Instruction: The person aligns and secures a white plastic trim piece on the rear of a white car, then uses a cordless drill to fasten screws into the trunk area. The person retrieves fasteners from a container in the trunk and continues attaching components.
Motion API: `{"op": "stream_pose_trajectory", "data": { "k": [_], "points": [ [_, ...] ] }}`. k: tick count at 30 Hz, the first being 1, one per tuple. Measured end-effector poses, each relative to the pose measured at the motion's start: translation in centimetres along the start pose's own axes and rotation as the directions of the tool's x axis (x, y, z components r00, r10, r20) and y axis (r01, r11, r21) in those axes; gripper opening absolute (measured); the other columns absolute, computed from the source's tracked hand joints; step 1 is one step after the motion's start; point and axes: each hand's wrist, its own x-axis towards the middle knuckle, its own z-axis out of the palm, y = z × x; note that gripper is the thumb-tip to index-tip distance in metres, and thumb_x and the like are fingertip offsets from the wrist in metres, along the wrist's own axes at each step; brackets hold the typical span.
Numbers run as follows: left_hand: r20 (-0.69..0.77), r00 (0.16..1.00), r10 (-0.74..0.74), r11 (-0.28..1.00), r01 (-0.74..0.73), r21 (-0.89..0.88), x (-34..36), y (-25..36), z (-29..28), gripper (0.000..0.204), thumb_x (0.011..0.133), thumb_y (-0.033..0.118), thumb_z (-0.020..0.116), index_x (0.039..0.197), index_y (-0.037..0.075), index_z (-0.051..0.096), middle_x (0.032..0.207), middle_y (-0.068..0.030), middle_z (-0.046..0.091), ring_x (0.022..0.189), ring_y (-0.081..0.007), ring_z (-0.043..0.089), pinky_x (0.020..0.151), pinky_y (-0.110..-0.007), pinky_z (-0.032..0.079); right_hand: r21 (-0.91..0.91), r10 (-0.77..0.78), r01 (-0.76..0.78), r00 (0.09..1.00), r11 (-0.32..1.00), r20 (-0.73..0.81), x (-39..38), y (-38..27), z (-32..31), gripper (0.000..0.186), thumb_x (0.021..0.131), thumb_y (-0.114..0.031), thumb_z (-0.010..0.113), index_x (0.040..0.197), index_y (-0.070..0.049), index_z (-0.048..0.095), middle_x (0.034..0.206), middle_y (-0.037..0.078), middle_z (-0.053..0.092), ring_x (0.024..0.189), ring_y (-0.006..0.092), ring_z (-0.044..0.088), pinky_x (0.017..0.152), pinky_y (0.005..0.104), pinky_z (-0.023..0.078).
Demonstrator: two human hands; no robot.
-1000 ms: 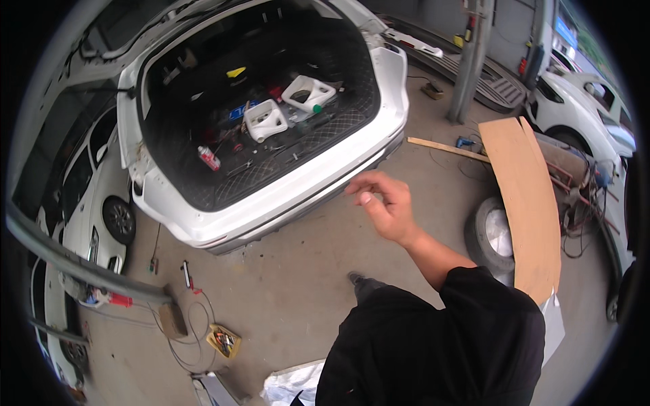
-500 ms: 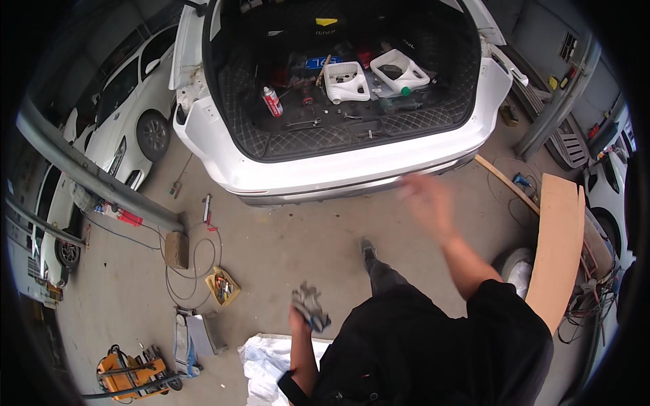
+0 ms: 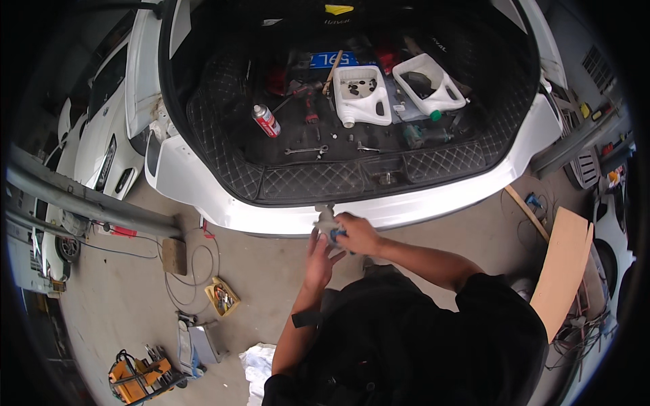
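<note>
My right hand [image 3: 357,235] is closed on an irregular grey thing with a blue patch [image 3: 326,218], blurred and partly hidden by the fingers, so its kind does not show. From below, my left hand [image 3: 318,265] reaches up against it with fingers spread apart. Both hands meet just in front of the rear edge of a white car [image 3: 271,218] whose boot stands open. Inside the boot lie two cut-open white jugs, one with small dark parts [image 3: 362,95] and one with a green cap [image 3: 428,84]. A red and white spray can [image 3: 266,120] stands left of them.
Wrenches [image 3: 306,149], a red and black power tool [image 3: 311,108] and a teal tool [image 3: 423,137] lie on the boot floor. A metal post [image 3: 88,203] and a tool box [image 3: 222,296] are on the left. A tan board [image 3: 560,271] leans on the right.
I have moved closer to the boot. My left hand has risen with the grey thing, and my right hand has come in from the right and taken hold of it.
</note>
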Motion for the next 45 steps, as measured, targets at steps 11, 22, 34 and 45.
{"op": "stream_pose_trajectory", "data": {
  "k": [11,22,34,45],
  "points": [
    [-0.024,0.995,-0.095,0.894,0.096,0.438,12.8,2.1,-9.2,0.031,0.096,0.021,0.055,0.124,0.008,0.053,0.103,-0.0067,0.066,0.085,-0.0158,0.063,0.071,-0.029,0.049,0.197,0.415,-0.377,0.679,0.905,-0.606,6.5,7.7,-13.4,0.039,0.079,-0.013,0.064,0.113,0.004,0.055,0.078,0.016,0.062,0.063,0.0180,0.060,0.056,0.0324,0.047],
    [0.019,0.991,0.134,0.601,-0.096,0.794,25.1,11.4,-9.1,0.031,0.091,0.015,0.061,0.119,0.002,0.056,0.091,-0.0059,0.067,0.074,-0.0100,0.062,0.062,-0.023,0.049,0.084,0.400,-0.618,0.394,0.782,-0.828,2.7,17.4,-24.1,0.037,0.078,-0.018,0.067,0.109,0.002,0.057,0.087,0.017,0.063,0.076,0.0264,0.062,0.069,0.0359,0.048],
    [-0.217,0.943,0.253,0.618,0.015,0.786,15.0,-5.0,-5.9,0.031,0.087,0.011,0.055,0.114,-0.003,0.057,0.083,-0.0111,0.067,0.070,-0.0165,0.063,0.065,-0.029,0.050,-0.699,0.126,-0.562,0.811,0.443,-0.572,9.7,30.9,-36.2,0.052,0.069,-0.017,0.071,0.117,-0.009,0.052,0.113,0.013,0.053,0.107,0.0353,0.052,0.084,0.0461,0.046],
    [-0.205,0.668,0.715,0.279,-0.004,0.960,24.9,1.1,-0.5,0.022,0.088,0.018,0.055,0.097,0.000,0.061,0.088,-0.0182,0.065,0.081,-0.0358,0.063,0.072,-0.043,0.049,0.409,0.249,0.088,0.671,0.908,-0.698,19.6,24.8,-35.3,0.041,0.097,-0.022,0.049,0.127,0.005,0.046,0.096,0.012,0.065,0.081,0.0148,0.060,0.076,0.0271,0.047]
  ]
}}
